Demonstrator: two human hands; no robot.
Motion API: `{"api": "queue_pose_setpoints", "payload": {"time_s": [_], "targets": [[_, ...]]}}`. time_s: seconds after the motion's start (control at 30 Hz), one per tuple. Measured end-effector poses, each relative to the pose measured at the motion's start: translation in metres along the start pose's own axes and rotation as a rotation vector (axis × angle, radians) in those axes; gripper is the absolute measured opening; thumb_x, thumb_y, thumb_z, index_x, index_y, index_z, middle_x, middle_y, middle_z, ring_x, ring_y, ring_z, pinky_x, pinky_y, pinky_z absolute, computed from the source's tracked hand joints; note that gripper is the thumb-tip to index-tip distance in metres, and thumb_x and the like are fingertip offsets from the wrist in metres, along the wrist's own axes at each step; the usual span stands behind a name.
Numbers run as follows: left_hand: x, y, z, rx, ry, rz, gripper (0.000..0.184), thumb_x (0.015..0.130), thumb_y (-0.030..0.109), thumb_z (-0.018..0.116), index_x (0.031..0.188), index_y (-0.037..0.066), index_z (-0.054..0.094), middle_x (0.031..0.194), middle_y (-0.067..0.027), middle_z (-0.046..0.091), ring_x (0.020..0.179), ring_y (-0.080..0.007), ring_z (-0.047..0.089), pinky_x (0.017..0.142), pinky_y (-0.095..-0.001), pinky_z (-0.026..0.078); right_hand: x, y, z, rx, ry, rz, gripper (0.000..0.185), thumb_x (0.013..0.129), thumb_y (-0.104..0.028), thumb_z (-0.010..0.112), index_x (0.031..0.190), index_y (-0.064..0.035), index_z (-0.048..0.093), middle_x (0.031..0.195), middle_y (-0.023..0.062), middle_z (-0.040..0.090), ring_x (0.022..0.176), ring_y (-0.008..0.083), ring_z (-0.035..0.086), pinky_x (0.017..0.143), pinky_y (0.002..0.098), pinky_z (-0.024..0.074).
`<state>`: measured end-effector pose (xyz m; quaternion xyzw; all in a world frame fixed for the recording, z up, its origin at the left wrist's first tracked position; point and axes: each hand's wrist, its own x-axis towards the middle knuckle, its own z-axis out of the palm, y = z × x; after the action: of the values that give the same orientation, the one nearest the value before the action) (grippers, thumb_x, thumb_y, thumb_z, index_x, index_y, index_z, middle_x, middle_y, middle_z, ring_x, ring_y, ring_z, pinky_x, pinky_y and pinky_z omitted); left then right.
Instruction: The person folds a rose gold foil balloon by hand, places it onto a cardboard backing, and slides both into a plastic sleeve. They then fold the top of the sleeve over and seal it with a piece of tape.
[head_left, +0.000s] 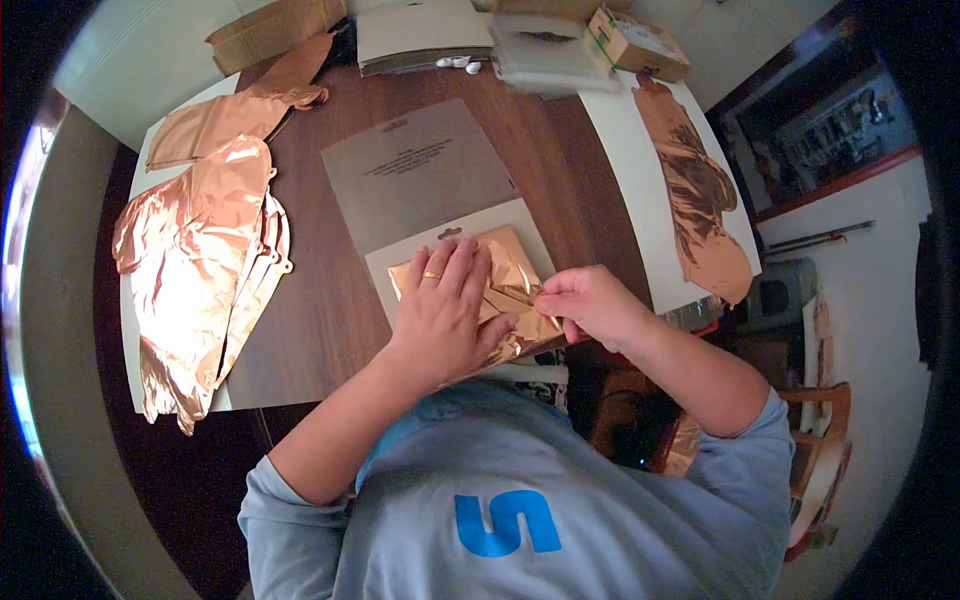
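A rose-gold foil balloon (508, 262), folded into a flat packet, lies on a white hanger card (382, 268) near the table's front edge. My left hand (440, 318) rests flat on the foil with its fingers stretched out and a ring on one of them. At the packet's right side, my right hand (598, 308) pinches an edge of the foil between thumb and forefinger. Just beyond the card lies a clear printed plastic bag (420, 165), with its hanging slot at the far end. My left hand hides part of the packet.
Flat foil balloons (195, 245) are piled on the table's left side. Another foil piece (690, 185) lies on a white sheet (615, 150) at right. Along the back stand a stack of cards (425, 35), clear bags (550, 55) and a small box (637, 45).
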<state>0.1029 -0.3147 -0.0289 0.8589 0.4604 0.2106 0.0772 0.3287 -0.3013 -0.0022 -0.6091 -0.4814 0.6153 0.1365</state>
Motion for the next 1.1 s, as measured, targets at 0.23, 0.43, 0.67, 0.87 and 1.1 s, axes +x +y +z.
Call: {"api": "queue_pose_setpoints", "payload": {"time_s": [0.23,0.43,0.67,0.87,1.1], "targets": [[0.007,-0.012,-0.007,-0.149,-0.062,-0.065,0.078,0.087,0.049,0.062,0.138,-0.008,0.044,0.142,-0.0268,0.046,0.135,-0.0409,0.042,0.112,-0.0539,0.031,0.000,-0.016,-0.004,0.208,-0.070,0.064,0.015,0.093,-0.013,0.065,0.096,0.0013,0.067,0.071,0.0017,0.062,0.048,0.0064,0.049,0.045,0.0208,0.0374],[0.004,-0.011,-0.003,-0.060,-0.089,-0.039,0.086,0.087,0.056,0.060,0.142,-0.007,0.040,0.145,-0.0288,0.043,0.137,-0.0446,0.039,0.114,-0.0552,0.029,0.014,0.004,-0.002,0.190,-0.069,0.061,0.014,0.092,-0.013,0.067,0.099,-0.0009,0.069,0.072,0.0008,0.063,0.049,0.0065,0.051,0.044,0.0222,0.0391],[0.001,-0.007,0.002,0.010,-0.108,-0.053,0.097,0.085,0.065,0.057,0.146,-0.006,0.034,0.149,-0.0279,0.038,0.141,-0.0434,0.033,0.115,-0.0572,0.025,0.005,0.000,0.007,-0.123,0.081,-0.129,0.023,0.088,-0.009,0.068,0.108,0.0024,0.067,0.076,0.0047,0.067,0.062,0.0111,0.061,0.054,0.0273,0.0475],[0.009,0.004,0.000,0.050,-0.142,-0.109,0.103,0.080,0.070,0.059,0.145,-0.006,0.034,0.148,-0.0272,0.039,0.141,-0.0425,0.034,0.115,-0.0565,0.025,0.006,0.007,0.012,-0.178,0.233,-0.297,0.036,0.085,-0.004,0.070,0.118,0.0012,0.057,0.079,0.0098,0.069,0.070,0.0161,0.065,0.062,0.0326,0.0514],[0.004,0.007,0.012,0.027,-0.038,-0.168,0.107,0.078,0.070,0.062,0.146,-0.006,0.033,0.148,-0.0267,0.039,0.141,-0.0414,0.033,0.116,-0.0561,0.022,0.001,0.008,0.010,-0.331,0.350,-0.420,0.027,0.087,-0.001,0.066,0.111,-0.0011,0.053,0.081,0.0082,0.067,0.067,0.0129,0.064,0.059,0.0303,0.0507]]}}
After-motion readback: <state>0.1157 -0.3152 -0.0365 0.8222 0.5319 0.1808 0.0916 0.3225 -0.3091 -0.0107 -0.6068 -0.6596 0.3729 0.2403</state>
